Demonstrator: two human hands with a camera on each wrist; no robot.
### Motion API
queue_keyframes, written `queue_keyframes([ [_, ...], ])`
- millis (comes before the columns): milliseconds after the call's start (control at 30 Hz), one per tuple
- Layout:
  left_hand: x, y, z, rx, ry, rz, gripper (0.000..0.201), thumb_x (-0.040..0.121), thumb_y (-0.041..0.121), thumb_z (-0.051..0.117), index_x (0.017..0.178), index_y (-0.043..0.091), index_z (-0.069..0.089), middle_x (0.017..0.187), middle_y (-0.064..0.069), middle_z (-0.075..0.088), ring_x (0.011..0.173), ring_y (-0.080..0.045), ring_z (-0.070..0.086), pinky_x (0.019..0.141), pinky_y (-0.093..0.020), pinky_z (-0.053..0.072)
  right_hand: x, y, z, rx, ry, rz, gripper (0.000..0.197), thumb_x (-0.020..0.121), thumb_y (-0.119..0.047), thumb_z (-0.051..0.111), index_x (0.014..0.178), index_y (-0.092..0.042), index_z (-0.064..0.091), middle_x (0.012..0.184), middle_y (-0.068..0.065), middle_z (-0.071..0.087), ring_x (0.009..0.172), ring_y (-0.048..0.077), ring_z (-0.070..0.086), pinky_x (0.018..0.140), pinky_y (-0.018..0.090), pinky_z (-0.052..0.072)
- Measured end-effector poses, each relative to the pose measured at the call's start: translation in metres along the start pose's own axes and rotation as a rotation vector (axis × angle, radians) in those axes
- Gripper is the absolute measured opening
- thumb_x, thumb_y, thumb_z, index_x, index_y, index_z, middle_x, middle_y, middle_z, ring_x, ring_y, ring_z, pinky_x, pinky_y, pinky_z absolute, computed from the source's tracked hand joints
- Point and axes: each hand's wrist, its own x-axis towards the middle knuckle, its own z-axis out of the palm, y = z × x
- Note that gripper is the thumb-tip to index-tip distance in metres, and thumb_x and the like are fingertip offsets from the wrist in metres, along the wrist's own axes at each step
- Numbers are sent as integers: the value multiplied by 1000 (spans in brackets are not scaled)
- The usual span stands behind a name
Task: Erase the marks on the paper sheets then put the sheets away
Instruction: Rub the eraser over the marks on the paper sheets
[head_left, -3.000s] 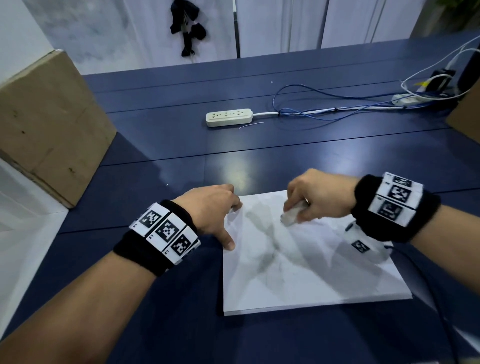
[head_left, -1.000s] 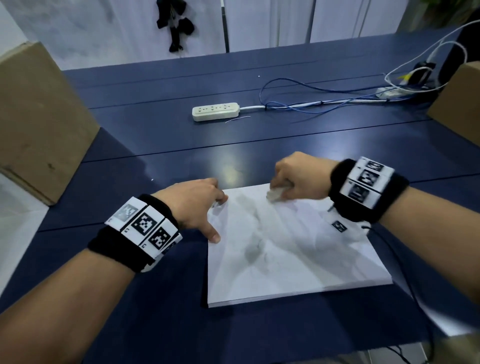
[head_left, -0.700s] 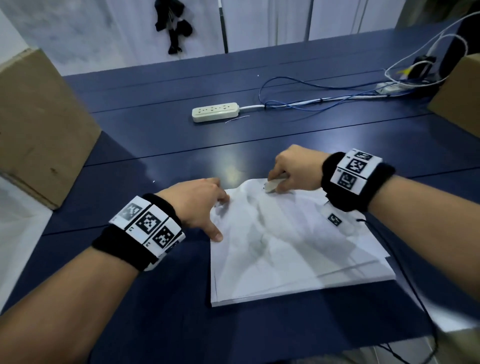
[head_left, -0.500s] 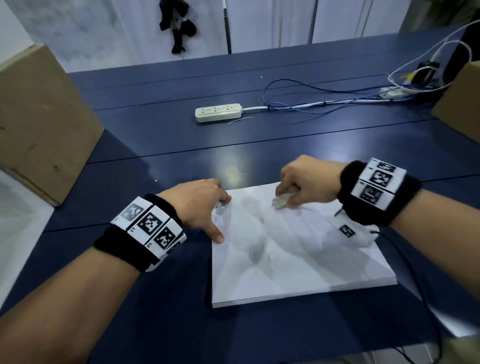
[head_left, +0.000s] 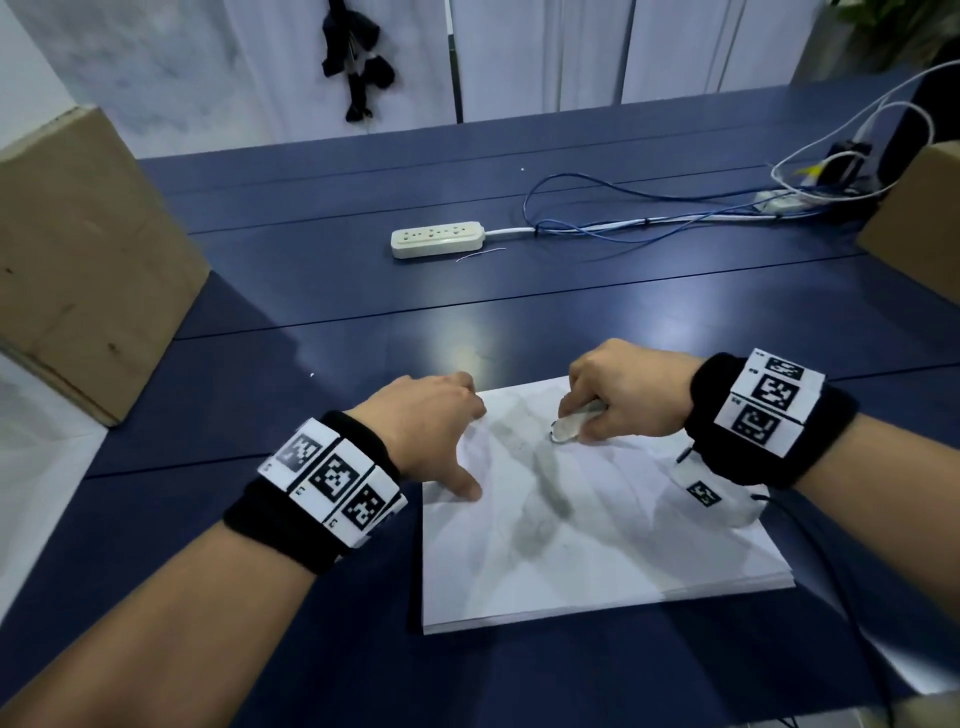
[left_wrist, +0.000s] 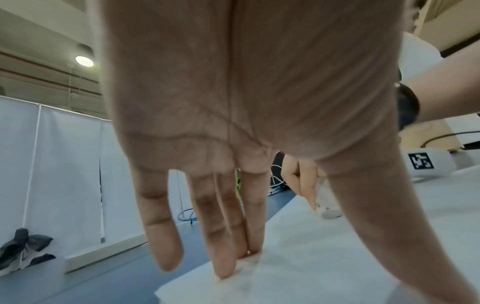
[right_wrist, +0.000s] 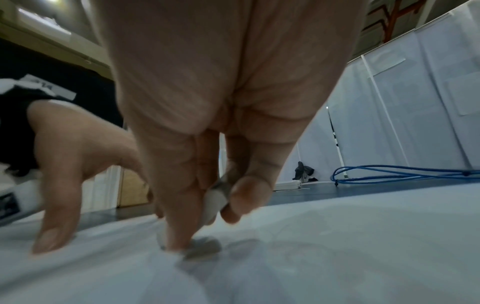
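Note:
A stack of white paper sheets (head_left: 613, 551) lies on the dark blue table, its top sheet smudged with grey pencil marks (head_left: 540, 499). My left hand (head_left: 436, 436) presses the stack's far left corner with straight fingers (left_wrist: 226, 261) and thumb spread on the paper (left_wrist: 324, 257). My right hand (head_left: 618, 400) pinches a small white eraser (head_left: 569, 426) and holds its tip against the top sheet near the far edge. The right wrist view shows the eraser (right_wrist: 213, 203) between thumb and fingers, down on the paper (right_wrist: 337, 257).
A white power strip (head_left: 438, 239) with blue and white cables (head_left: 649, 228) lies further back on the table (head_left: 571, 322). Cardboard boxes stand at the left (head_left: 83, 260) and at the far right (head_left: 914, 218). A cable (head_left: 852, 613) trails off my right wrist over the table's near edge.
My right hand has rubbed the eraser back and forth near the sheet's far edge; the top sheet briefly buckled and lies flat again. The left hand has stayed on the corner.

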Motion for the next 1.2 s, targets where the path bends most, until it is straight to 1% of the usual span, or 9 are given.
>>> queue_keyframes([
  [100,-2,-2,3,-24,13,3,81,62,71,71,130,30,54,121,13,48,106,-13,56,94,-39,42,13,4,-17,-2,86,25,24,75,-35,72,98,-31,75,82,-9,64,78,11,56,66,24,44],
  [233,-4,-7,7,-54,29,-3,81,62,73,70,129,31,53,119,14,48,106,-10,55,93,-40,44,25,8,-22,-2,165,26,23,75,-32,73,98,-30,76,82,-8,64,78,14,56,65,20,40],
  [367,-7,-8,9,-82,28,-2,82,64,70,71,134,32,51,119,12,47,108,-13,54,91,-42,46,-2,-6,-11,-7,-5,-145,26,73,-27,74,99,-31,75,87,-5,62,69,4,47,61,11,35],
  [433,-7,-8,10,-97,29,-1,82,64,68,72,134,30,51,119,12,47,108,-13,54,91,-42,47,-7,-10,-10,-6,-43,-117,23,75,-32,73,98,-33,75,83,-6,61,69,3,49,65,15,41],
  [533,-7,-6,9,-109,21,1,83,64,67,73,135,30,51,118,13,47,106,-13,55,90,-42,48,14,0,-20,-45,110,-37,25,76,-33,72,100,-28,75,72,-8,58,75,12,57,68,25,44],
  [667,-7,-7,9,-95,30,-2,81,64,67,73,132,29,52,118,12,47,106,-14,55,89,-42,49,19,6,-21,-65,161,-32,29,77,-29,73,106,-27,74,82,-6,58,79,15,57,68,19,34],
  [800,-5,-9,12,-125,32,-6,83,64,67,74,135,31,51,118,13,46,107,-13,54,88,-41,49,-4,-11,-7,-4,-20,-135,26,77,-33,74,103,-29,75,78,-13,52,66,-2,47,60,6,31],
  [1000,-2,-10,11,-129,37,0,83,63,66,74,134,30,51,114,14,45,104,-12,53,81,-42,53,25,2,-18,-26,161,-36,24,76,-36,71,98,-27,75,76,-3,62,74,19,56,73,32,51],
  [1200,0,-11,17,-134,45,-8,77,65,64,75,131,33,52,118,14,45,106,-13,53,79,-39,52,2,-18,-10,-13,-69,-151,26,76,-39,72,100,-31,74,76,-10,57,71,7,52,67,22,46],
])
